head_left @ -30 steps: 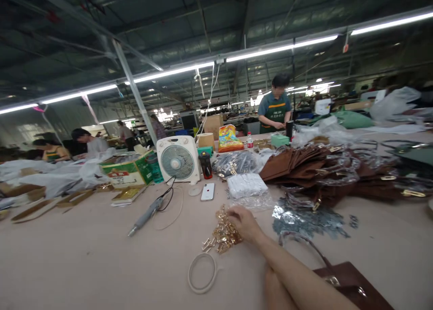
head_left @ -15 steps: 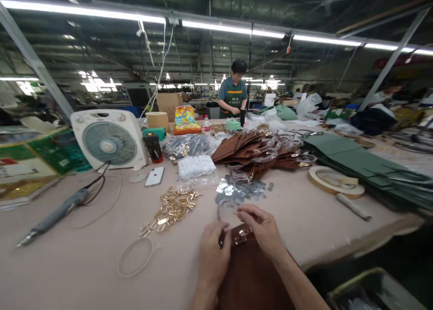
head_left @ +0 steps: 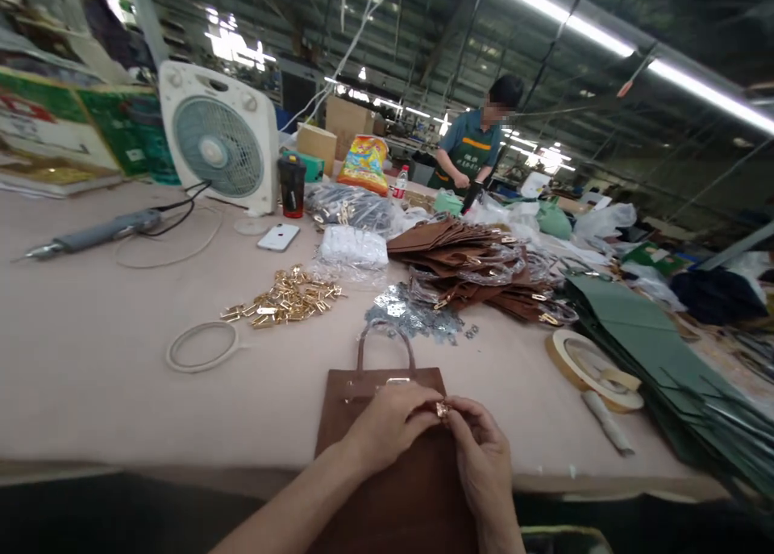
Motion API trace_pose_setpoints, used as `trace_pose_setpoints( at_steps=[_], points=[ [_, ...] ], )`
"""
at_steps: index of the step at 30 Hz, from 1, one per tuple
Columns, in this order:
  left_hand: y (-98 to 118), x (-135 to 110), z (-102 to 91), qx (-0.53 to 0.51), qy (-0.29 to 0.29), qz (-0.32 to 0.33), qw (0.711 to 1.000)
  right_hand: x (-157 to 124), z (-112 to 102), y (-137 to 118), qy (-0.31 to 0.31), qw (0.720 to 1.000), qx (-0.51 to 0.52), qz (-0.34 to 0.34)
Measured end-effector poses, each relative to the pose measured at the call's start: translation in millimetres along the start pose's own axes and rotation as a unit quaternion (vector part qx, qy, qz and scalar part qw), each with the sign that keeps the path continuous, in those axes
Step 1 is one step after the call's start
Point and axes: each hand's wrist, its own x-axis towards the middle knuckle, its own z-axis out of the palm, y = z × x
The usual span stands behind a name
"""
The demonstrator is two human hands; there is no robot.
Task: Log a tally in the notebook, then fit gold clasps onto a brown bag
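A brown handbag panel [head_left: 387,489] with a looped, plastic-wrapped handle [head_left: 387,336] lies at the table's front edge, partly covered by my forearms. Over its upper right part, a small shiny gold metal fitting [head_left: 443,410] is pinched between the fingertips of both hands. My left hand [head_left: 393,425] reaches across the panel, closed at the fingertips. From the right, my right hand [head_left: 487,449] holds the same fitting between thumb and fingers. Another metal clasp piece [head_left: 397,381] shows on the panel just above my left hand.
Gold fittings [head_left: 290,300] lie in a heap beyond to the left, beside flat metal plates [head_left: 405,312]. Brown panels [head_left: 477,260] and green panels [head_left: 653,352] are stacked behind and right. Tape rolls [head_left: 589,368], a fan [head_left: 221,139] and an electric screwdriver [head_left: 102,233] surround them. A co-worker [head_left: 468,147] stands opposite.
My view has tilted and shifted. The brown panel now lies flatter with its handle fully showing. My left hand has left the handle side and joined my right hand at the gold fitting.
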Motion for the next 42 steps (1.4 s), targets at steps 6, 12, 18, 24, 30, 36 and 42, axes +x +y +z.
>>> trace_pose_setpoints(
  at_steps=[6,12,18,24,30,36,42],
  points=[
    [-10.0,-7.6,2.0,-0.033,0.003,-0.004,0.999,-1.9,-5.8,12.0,0.006,0.999,-0.026,-0.031],
    [-16.0,-1.6,8.1,0.006,0.031,0.043,0.999,0.0,-5.5,11.8,-0.010,0.998,-0.003,-0.063],
    [-15.5,2.6,11.6,-0.007,0.037,0.084,0.996,4.6,-4.6,3.3,-0.023,0.993,-0.001,-0.115],
    [-18.3,1.7,11.1,-0.006,0.032,0.071,0.997,2.4,0.2,-1.7,-0.019,0.992,-0.023,-0.123],
    [-19.9,-1.6,8.6,0.004,0.028,0.068,0.997,-2.2,7.2,1.8,-0.017,0.994,-0.039,-0.101],
    [-24.8,-3.4,10.3,0.020,0.022,0.044,0.999,-3.8,8.6,-0.2,-0.026,0.995,-0.063,-0.077],
    [-27.6,-1.2,9.5,0.002,0.015,-0.019,1.000,-3.9,10.0,-1.4,-0.053,0.991,-0.093,-0.074]
  ],
)
